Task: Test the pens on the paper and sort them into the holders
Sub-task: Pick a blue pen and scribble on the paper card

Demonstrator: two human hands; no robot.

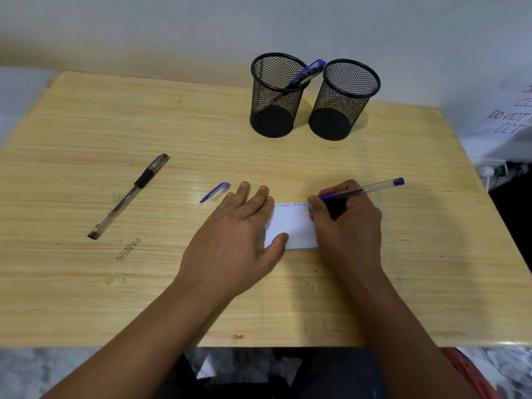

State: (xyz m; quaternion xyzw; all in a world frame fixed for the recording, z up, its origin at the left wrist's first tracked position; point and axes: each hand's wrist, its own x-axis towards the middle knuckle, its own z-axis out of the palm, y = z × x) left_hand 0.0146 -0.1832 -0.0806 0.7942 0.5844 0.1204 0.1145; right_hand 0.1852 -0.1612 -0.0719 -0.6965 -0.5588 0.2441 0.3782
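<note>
On the pale wood desk against a plain wall, the left hand lies flat on the paper while the right hand pinches a blue pen, two mesh holders behind.

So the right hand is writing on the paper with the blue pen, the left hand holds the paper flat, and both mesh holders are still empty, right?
Not quite. The head view shows the left holder already has a blue pen in it; only the right holder looks empty. The rest stands.

Two holders stand side by side behind the paper; a pen lies far left.
</note>
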